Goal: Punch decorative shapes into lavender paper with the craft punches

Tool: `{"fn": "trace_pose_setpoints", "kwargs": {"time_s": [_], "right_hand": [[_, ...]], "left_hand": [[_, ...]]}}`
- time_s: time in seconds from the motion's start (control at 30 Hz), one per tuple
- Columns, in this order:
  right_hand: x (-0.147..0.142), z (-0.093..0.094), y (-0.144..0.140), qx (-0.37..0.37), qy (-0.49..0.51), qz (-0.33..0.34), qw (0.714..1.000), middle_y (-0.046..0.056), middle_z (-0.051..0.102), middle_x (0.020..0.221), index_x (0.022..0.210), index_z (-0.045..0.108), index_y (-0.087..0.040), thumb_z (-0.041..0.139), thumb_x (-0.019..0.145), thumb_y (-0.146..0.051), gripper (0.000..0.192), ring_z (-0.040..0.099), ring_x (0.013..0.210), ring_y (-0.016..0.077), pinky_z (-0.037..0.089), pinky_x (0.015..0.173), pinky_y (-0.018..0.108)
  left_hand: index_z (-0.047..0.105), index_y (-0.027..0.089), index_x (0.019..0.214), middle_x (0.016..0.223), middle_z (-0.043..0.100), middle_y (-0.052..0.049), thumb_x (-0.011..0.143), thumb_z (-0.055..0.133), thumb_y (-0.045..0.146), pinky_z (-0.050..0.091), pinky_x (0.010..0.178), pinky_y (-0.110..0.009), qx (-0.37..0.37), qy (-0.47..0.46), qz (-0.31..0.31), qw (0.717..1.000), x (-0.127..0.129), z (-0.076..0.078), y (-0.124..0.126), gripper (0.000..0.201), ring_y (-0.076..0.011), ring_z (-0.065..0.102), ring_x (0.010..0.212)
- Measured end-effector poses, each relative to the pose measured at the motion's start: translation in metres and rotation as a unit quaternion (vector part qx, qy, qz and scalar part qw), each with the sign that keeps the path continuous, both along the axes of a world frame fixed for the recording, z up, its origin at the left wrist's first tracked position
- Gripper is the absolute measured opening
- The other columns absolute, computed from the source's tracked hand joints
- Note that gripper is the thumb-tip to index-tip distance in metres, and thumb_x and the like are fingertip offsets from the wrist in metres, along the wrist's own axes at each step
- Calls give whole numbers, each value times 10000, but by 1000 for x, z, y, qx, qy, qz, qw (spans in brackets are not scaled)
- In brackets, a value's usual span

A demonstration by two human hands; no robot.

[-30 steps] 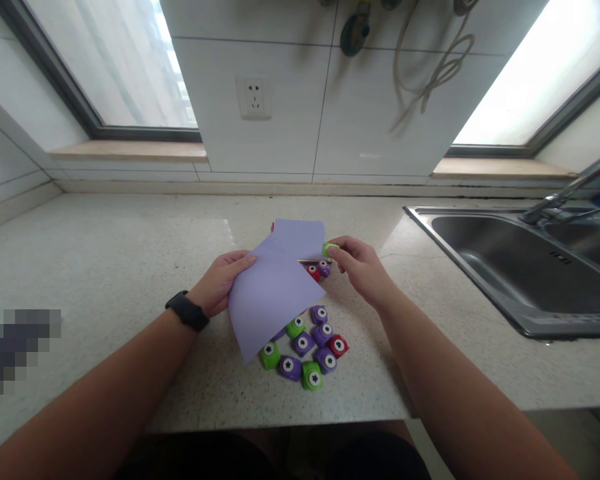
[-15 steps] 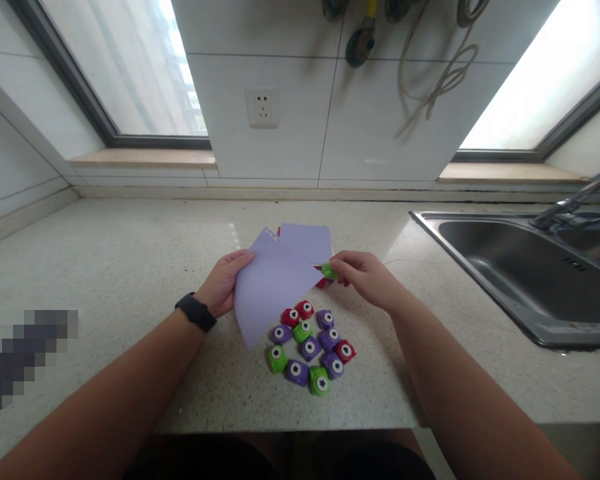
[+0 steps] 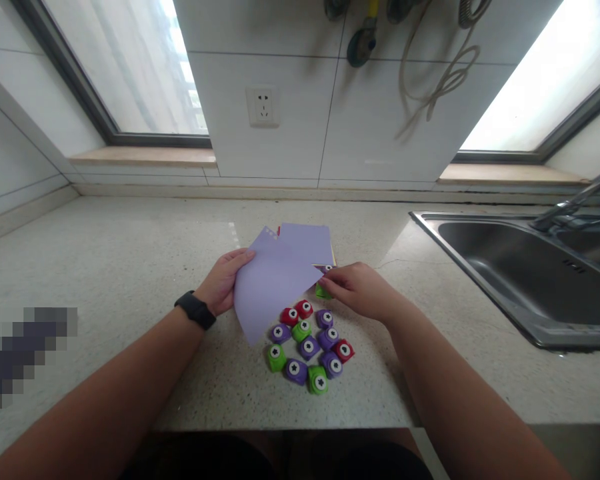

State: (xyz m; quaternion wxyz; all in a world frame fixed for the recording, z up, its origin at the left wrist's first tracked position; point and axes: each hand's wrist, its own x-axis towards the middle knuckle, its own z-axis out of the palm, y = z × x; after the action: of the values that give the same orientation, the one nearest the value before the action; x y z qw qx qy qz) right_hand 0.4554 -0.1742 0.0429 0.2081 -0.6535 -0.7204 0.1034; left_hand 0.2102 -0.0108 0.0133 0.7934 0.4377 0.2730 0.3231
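Observation:
My left hand [image 3: 226,280] is closed on the left edge of a lilac sheet of paper [image 3: 270,287], thumb on top. A few small cut-outs show along the sheet's top corner. By the sheet's right corner, my right hand [image 3: 355,287] has its fingers pinched on a green craft punch [image 3: 323,291], mostly covered by the fingertips. Just above those fingers a purple punch [image 3: 329,269] partly shows. Nearer to me on the counter lie several small craft punches in purple [image 3: 296,371], green [image 3: 319,380] and red [image 3: 344,350], with white round buttons.
Behind the held sheet lies more lilac paper [image 3: 307,240], with red and yellow edges peeking out. A steel sink [image 3: 480,280] with a tap [image 3: 575,200] is set into the counter [image 3: 130,267] on the right. A socket [image 3: 263,107] is on the wall.
My right hand has come down towards me with the green punch, away from the sheet's right corner, uncovering a purple punch. My left hand and the sheet have hardly moved.

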Motion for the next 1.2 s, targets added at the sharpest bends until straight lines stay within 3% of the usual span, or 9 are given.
{"fn": "trace_pose_setpoints", "kwargs": {"time_s": [0.37,0.6,0.8,1.2], "right_hand": [[5,1,0,-7,38,-18,999,21,651,633,817,766,-227,509,1026,-460,405,522,577,149,322,608,308],[-5,-8,9,63,83,-2,995,59,722,862,975,756,-206,512,1037,-428,336,602,780,188,406,729,322],[-15,-17,26,136,-26,-13,990,67,658,874,922,782,-217,550,1030,-435,336,531,879,224,349,853,381],[-28,-25,38,119,-140,-20,983,86,628,1035,1018,787,-292,511,1039,-523,360,484,998,276,278,872,417]], "left_hand": [[714,95,1017,892,783,-111,790,806,208,623,675,-268,-13,-4,33,999,-2,1,2,270,-177,726,674],[705,86,1136,912,789,-151,881,668,268,657,734,-372,-85,-18,41,995,-4,4,6,316,-284,767,793],[674,83,1242,929,792,-158,883,652,286,668,734,-404,-75,-14,47,996,-4,3,7,414,-310,774,805],[677,91,1196,871,786,-121,893,654,225,659,708,-344,-66,-21,52,996,-3,3,6,332,-238,756,687]]}}
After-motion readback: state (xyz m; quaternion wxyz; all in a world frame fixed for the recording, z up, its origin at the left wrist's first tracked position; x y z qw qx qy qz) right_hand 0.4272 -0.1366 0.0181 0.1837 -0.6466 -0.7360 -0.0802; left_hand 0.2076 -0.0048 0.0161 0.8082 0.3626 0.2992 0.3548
